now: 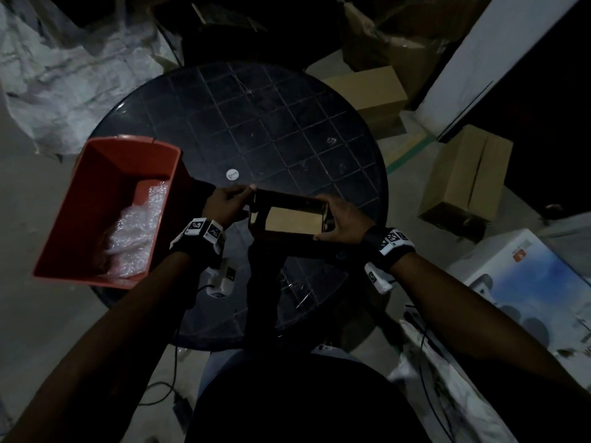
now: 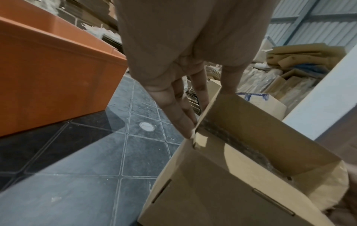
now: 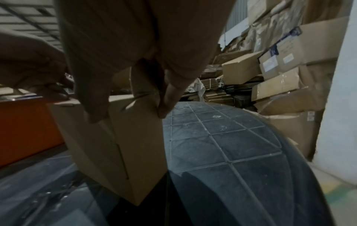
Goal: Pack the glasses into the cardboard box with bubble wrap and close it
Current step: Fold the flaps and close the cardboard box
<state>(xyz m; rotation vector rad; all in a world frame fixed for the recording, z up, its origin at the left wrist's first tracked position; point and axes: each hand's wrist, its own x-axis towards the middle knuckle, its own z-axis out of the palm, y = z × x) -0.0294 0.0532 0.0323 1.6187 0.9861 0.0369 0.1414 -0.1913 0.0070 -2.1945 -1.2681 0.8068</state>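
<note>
A dim storeroom heaped with stacked cartons (image 3: 278, 85) surrounds a round black gridded table (image 1: 256, 123). On it, left of the grip, sits a red bin (image 1: 96, 187). Between both hands stands the open cardboard box (image 1: 292, 220): left hand (image 1: 225, 203) and right hand (image 1: 343, 219) clasp its flaps.

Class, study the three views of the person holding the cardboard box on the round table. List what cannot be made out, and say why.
- Cardboard box contents: head view too dark; in the left wrist view a wall and flap hide most of the interior.
- Glasses: none made out in any view.
- Red bin floor: bubble wrap covers part of it.
- Right hand fingertips on the far side: hidden behind the box.
- Left hand thumb: behind a flap.
</note>
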